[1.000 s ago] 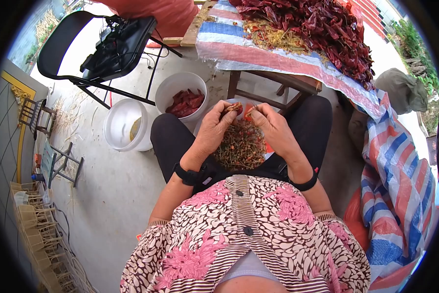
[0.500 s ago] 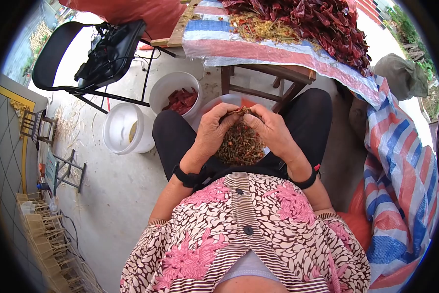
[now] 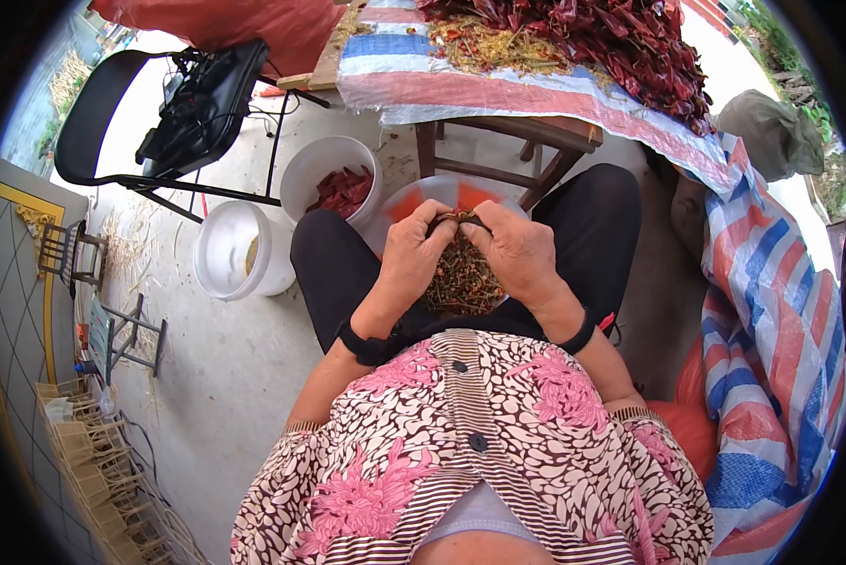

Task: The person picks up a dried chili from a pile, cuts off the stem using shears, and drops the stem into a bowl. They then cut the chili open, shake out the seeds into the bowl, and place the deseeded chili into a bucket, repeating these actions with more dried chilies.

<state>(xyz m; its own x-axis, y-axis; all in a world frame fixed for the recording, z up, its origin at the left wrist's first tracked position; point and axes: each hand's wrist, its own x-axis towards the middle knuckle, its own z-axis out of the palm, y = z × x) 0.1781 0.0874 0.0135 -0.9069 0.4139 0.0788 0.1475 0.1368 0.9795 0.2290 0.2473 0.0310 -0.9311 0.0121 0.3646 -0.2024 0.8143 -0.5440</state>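
The left hand [image 3: 412, 247] and the right hand [image 3: 517, 250] meet at the fingertips, thumbs and forefingers closed in a narrow pinch on a small, dark, dried reddish piece [image 3: 461, 217]. It looks like a bit of dried chili, though the fingers cover most of it. Each wrist has a black band around it.

The piece is held above a loose heap of brown-green stems and red flecks [image 3: 463, 285], which lies in a wide, pale basin with orange-red patches [image 3: 475, 187] between the person's knees. Both knees are in black trousers [image 3: 600, 221].

Beyond the left knee stands a round white plastic bucket [image 3: 300, 172] with dark red dried chilies [image 3: 344, 193] inside. Just beside it, farther left, is a second white plastic bucket [image 3: 274, 259] with a yellowish patch inside. Past the buckets, a black folding chair [image 3: 86, 118] carries a black bag-like bundle with cords [image 3: 200, 111].

Ahead of the hands, a red, white and blue striped woven sheet [image 3: 479, 89] covers the wooden counter [image 3: 562, 135]. On it lie yellow and brown scraps [image 3: 498, 49] and, to their right, a large pile of dark red dried chilies [image 3: 597, 47].
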